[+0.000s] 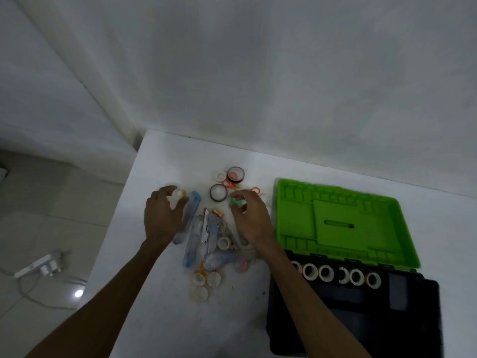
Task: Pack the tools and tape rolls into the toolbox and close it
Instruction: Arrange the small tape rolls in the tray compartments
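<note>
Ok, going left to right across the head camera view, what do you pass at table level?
Power strip on the floor → left hand holding a white roll → black-rimmed tape roll → right hand → green toolbox lid.

Left hand (161, 215) grips white roll (177, 196) — right hand (251, 218) hovers, fingers curled, over tool pile (206, 241); toolbox (353, 293) open.

No text, label, brand, number or sign can be read anywhere in the head view. The tape rolls, the packaged tools and the toolbox lid show no legible print, and the picture is too dim and blurred to make out any small lettering.
</note>
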